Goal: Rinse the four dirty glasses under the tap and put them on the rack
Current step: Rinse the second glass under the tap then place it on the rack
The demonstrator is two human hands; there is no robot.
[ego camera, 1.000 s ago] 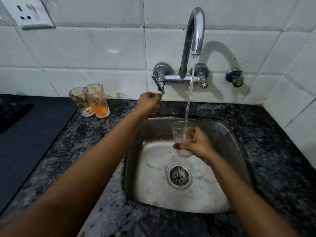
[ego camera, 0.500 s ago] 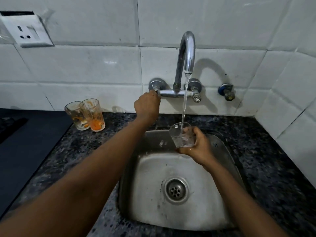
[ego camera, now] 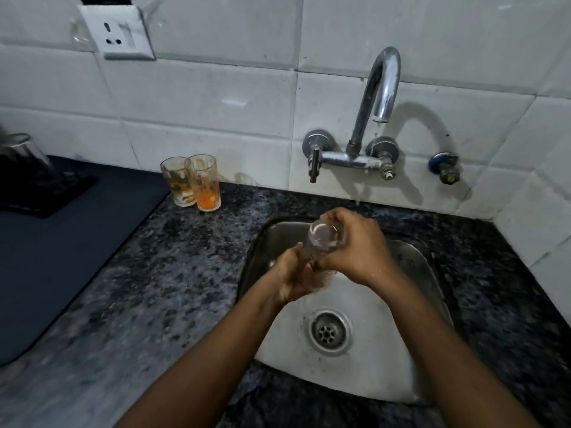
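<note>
Over the steel sink (ego camera: 411,384) I hold a clear glass (ego camera: 323,237), tilted with one round end facing me. My right hand (ego camera: 360,250) wraps its upper part; my left hand (ego camera: 290,274) grips its lower end. The chrome tap (ego camera: 378,97) on the wall lets out only a thin trickle, behind my hands. Two dirty glasses with orange residue (ego camera: 204,183) stand touching each other at the back of the counter. An upturned clear glass (ego camera: 26,152) sits on a dark rack (ego camera: 40,193) at the far left.
A dark mat (ego camera: 71,251) covers the counter at left. Speckled granite (ego camera: 173,273) surrounds the sink. The tap lever (ego camera: 314,165) hangs down. A small valve (ego camera: 445,168) sticks out of the tiled wall at right, and a wall socket (ego camera: 120,34) sits upper left.
My left hand left the tap lever and came down onto the glass. The full stream shrank to a trickle. The glass tipped over from upright, and my view swung left.
</note>
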